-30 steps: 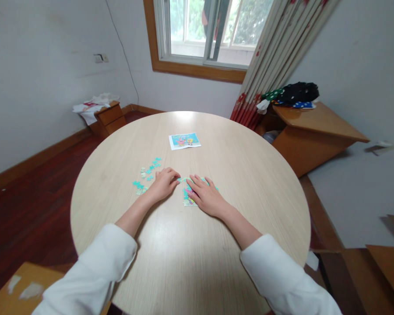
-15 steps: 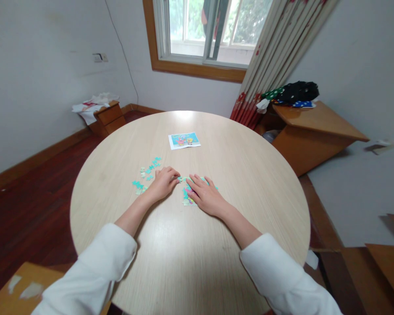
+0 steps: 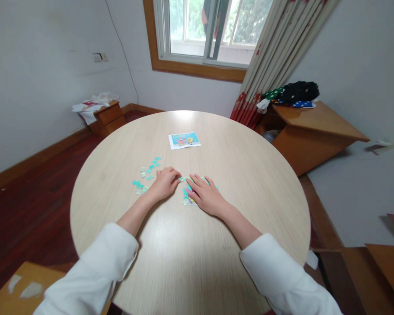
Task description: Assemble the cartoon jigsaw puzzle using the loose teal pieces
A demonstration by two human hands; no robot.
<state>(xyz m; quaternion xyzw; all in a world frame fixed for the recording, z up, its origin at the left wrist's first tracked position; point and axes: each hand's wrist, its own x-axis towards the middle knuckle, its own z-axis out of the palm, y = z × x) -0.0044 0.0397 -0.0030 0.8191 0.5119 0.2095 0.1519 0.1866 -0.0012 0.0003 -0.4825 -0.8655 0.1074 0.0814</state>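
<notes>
My right hand [image 3: 204, 192] lies with its fingers spread over a partly joined jigsaw puzzle [image 3: 186, 202], covering much of its turquoise and pink surface. At the puzzle's upper left edge, my left hand [image 3: 166, 181] is closed, its fingertips pinched on a small turquoise puzzle piece [image 3: 180, 179] that touches or nearly touches the joined part. Several loose puzzle pieces [image 3: 151, 167] are scattered on the table to the left of my left hand. A few more loose pieces [image 3: 138, 184] sit beside its wrist, partly hidden.
A printed picture card [image 3: 184, 141] with cartoon figures lies beyond my hands on the round wooden table [image 3: 197, 262]. Behind it are a window and a curtain [image 3: 269, 57]. A wooden cabinet [image 3: 318, 127] with clothes stands at the right, a small drawer unit [image 3: 110, 119] at the left.
My left hand has shifted slightly to the right, toward the joined puzzle, with the piece at its fingertips. My right hand has stayed in place.
</notes>
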